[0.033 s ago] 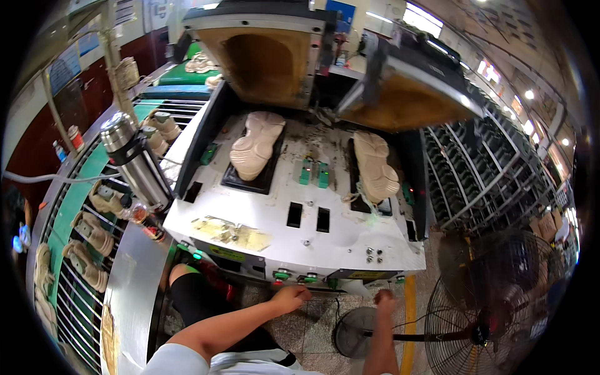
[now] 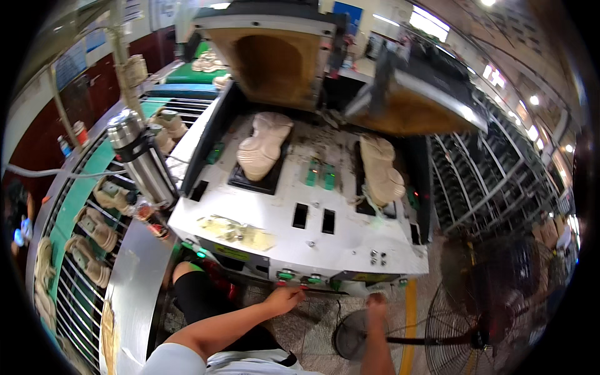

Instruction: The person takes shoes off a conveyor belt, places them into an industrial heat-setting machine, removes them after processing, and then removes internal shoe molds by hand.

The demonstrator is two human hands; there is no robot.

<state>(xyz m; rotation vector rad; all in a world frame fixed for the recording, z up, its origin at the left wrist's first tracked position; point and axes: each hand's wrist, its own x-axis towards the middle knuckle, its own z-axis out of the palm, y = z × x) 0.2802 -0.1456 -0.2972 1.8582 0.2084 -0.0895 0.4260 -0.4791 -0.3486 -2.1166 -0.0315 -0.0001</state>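
A white two-station press machine [image 2: 325,234] stands in front of me with both lids raised. A beige shoe sole [image 2: 262,147] lies on the left black plate and another beige sole [image 2: 381,172] on the right one. My left hand [image 2: 284,300] reaches to the machine's front edge, fingertips just under the green buttons [image 2: 299,275]; it holds nothing. My right hand [image 2: 375,306] is raised to the underside of the front edge further right. It looks blurred, and I cannot make out its fingers.
A steel flask [image 2: 140,159] stands at the machine's left corner. Left of it runs a green conveyor rack [image 2: 69,206] with several shoes. A floor fan [image 2: 494,312] stands at the lower right, wire shelving [image 2: 494,181] behind it.
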